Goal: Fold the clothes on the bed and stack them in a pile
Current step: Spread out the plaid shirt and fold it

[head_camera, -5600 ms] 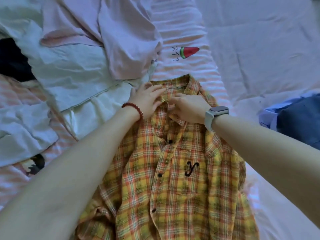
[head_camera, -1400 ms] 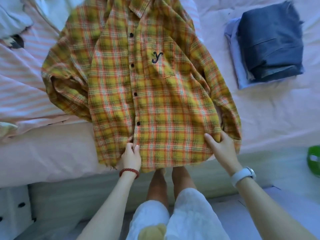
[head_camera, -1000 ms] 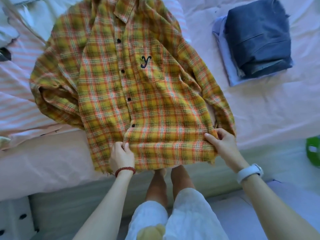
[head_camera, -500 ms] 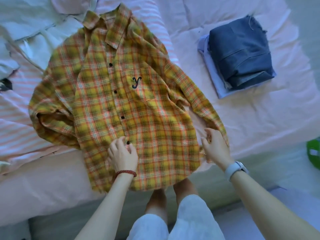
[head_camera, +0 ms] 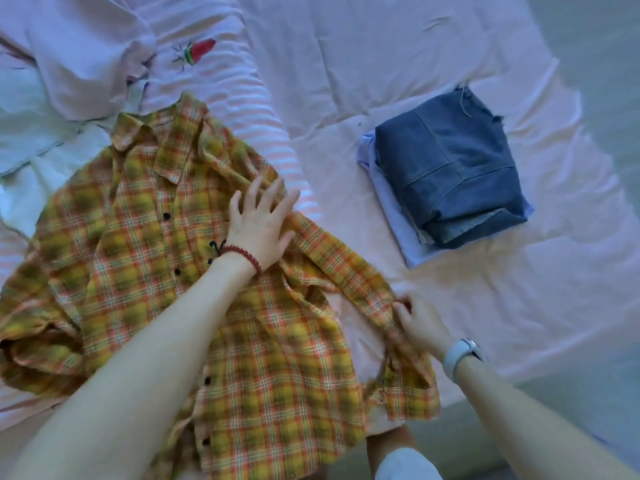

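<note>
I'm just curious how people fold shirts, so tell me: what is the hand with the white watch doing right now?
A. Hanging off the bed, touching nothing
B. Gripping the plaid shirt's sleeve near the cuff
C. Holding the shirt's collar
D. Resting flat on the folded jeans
B: the right hand pinches the sleeve of the plaid shirt near its cuff, while the left hand lies flat, fingers spread, on the shirt's chest.

The left forearm (head_camera: 145, 362) covers the shirt's (head_camera: 114, 244) button line, its hem runs off the bottom edge, and the right hand's (head_camera: 420, 327) fingertips hide in the sleeve.
</note>
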